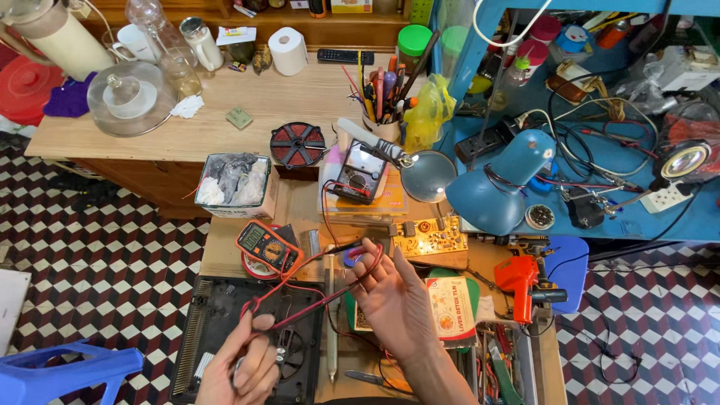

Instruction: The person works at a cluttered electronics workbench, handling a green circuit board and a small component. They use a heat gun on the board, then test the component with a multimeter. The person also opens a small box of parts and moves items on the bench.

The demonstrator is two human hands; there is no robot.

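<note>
Both hands are on the test leads point(315, 289) of the orange multimeter point(268, 247), which sits on the bench just above the black casing point(225, 322). Left hand point(244, 367) has its fingers pinched round the red/black wires down low; right hand point(394, 296) is open-ish, fingers spread w/ the probe ends point(358, 247) resting across the fingertips, near the yellow circuit board point(431, 238). Imo best to keep the leads untangled & grip by the insulated bits (can't tell if the meter is on), w/ the blue lamp point(495, 184) lighting the board.
</note>
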